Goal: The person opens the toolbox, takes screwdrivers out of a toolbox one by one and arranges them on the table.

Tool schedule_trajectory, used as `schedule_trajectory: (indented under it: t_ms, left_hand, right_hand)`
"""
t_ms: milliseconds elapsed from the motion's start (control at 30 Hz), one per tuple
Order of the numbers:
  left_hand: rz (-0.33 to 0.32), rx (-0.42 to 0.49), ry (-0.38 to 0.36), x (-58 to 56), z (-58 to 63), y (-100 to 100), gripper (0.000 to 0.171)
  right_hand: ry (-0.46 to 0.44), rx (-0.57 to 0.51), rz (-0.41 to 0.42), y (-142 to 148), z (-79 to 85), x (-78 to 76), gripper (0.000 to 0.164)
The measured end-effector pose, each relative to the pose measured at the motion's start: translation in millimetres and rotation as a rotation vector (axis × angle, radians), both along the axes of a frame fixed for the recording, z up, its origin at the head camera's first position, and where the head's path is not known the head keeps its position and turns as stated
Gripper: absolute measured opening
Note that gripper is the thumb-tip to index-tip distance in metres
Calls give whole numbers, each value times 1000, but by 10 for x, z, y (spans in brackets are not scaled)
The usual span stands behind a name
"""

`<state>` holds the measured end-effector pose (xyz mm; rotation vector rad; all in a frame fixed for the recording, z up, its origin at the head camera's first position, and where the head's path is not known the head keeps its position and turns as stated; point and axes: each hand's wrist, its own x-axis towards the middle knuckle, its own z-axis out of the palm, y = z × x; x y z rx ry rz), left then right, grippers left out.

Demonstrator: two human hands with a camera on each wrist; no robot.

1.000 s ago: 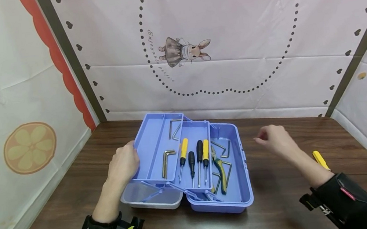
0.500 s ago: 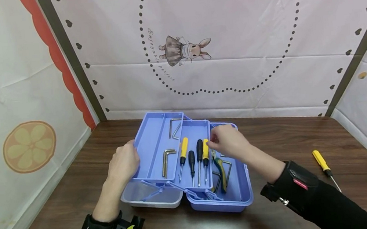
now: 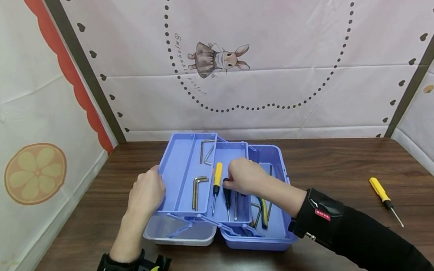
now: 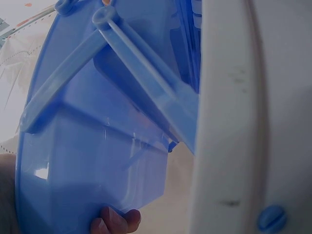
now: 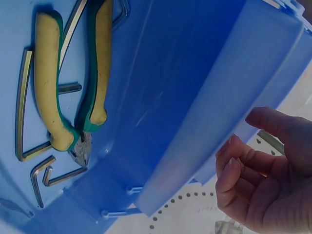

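My left hand (image 3: pixel 147 192) grips the left edge of the raised upper tray (image 3: pixel 178 165) of a blue toolbox; its fingertips (image 4: pixel 117 222) curl under the tray in the left wrist view. Over the middle tray (image 3: pixel 228 152) is my right hand (image 3: pixel 246 176), its fingertips at the handle of a small black screwdriver (image 3: pixel 227 193). The right wrist view shows bent fingers at the tray's rim, but not whether they pinch anything. A yellow-handled screwdriver (image 3: pixel 217 174) lies just left. Other screwdrivers are partly hidden beneath the right hand.
Pliers (image 5: pixel 48 73) and several hex keys (image 5: pixel 23 107) lie in the toolbox's deep base (image 3: pixel 282 229). More hex keys (image 3: pixel 196 192) are in the upper tray. A yellow screwdriver (image 3: pixel 379 189) lies on the wooden table (image 3: pixel 334 168) at right. The translucent lid (image 3: pixel 179 235) extends below the trays.
My right hand has moved left from above the table, across the toolbox base, to the screwdrivers in the middle tray. My left hand keeps its grip on the upper tray.
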<state>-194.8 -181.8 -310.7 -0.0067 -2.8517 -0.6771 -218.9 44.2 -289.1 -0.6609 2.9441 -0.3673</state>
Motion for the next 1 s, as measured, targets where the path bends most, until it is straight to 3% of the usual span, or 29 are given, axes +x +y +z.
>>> schedule_trajectory:
  t_ms: [133,267,567,767,1000]
  left_hand:
    - [1,-3,9,-4,-2,1,32]
    - [1,-4,4,-8,6,4,32]
    - [-6,-6,-7,-6,27,15,32]
    - [-7,-2,-12,-12,8,14,33]
    - [0,-5,1,-14,-2,-1,32]
  right_hand:
    - [-40,54,-37,-60,-32,3,28]
    - [-24,84,-50,-105,-47,18,29]
    - [-29,44,-95,-144,-91,-30,28]
    - [-117,-35,-122,-97,-82,-74,27]
    - [-200,-210,-110,-15,-25,-76,42]
